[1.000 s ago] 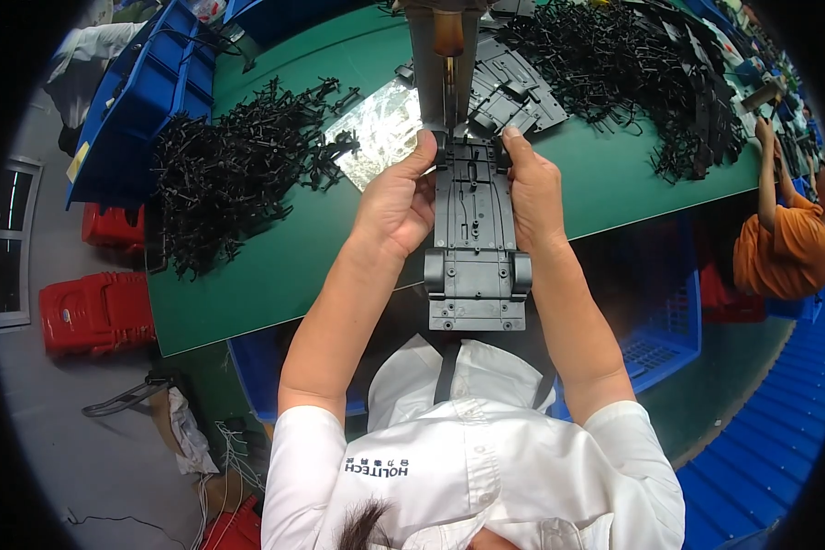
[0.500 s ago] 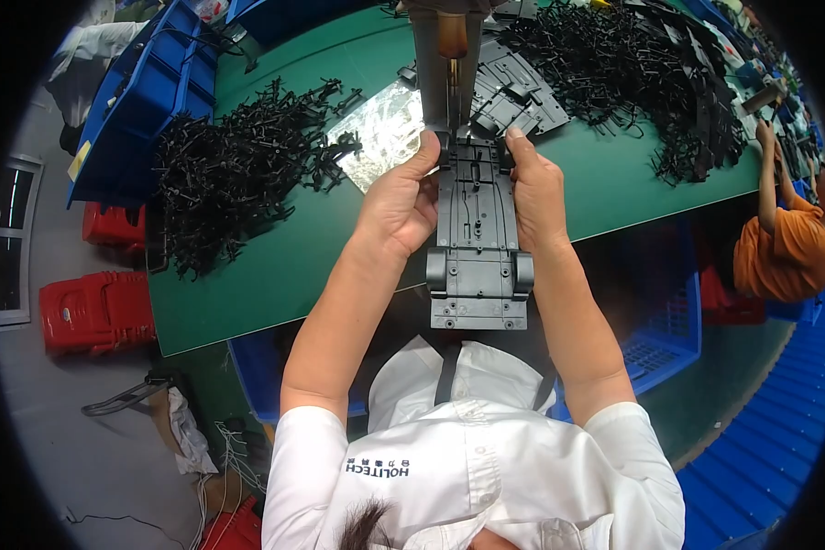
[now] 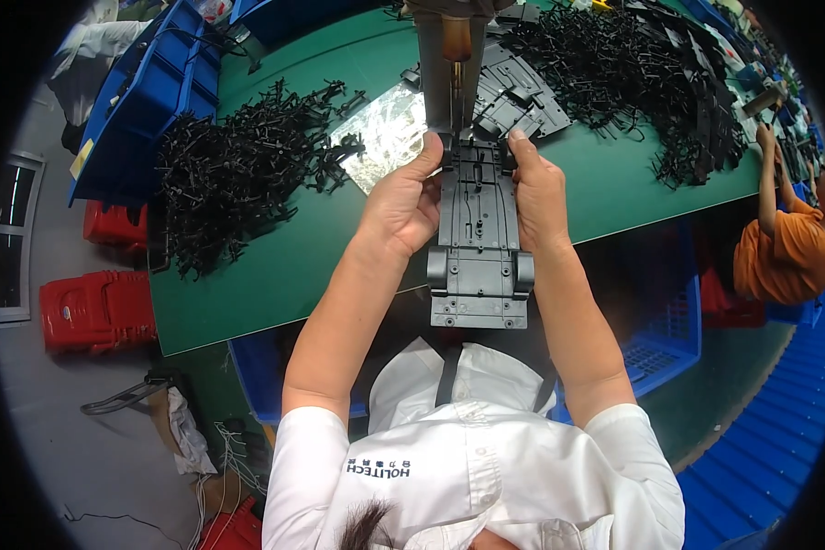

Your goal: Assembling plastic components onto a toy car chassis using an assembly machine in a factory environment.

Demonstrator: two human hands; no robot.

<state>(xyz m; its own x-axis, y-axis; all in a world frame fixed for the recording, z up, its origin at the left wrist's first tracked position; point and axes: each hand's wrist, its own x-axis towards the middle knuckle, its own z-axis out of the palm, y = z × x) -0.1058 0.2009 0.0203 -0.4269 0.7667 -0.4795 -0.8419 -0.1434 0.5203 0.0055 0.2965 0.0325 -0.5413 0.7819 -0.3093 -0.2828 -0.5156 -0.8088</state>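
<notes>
Both left hand (image 3: pixel 400 211) and right hand (image 3: pixel 543 200) grip the grey plate (image 3: pixel 479 206) with their fingers (image 3: pixel 524 154), whose uneven pressure could skew it against the metal column (image 3: pixel 444 73) beyond them.

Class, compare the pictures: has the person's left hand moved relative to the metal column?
No, not visibly in any direction: the left hand stays just below the metal column's lower left corner, holding the grey panel.
</notes>
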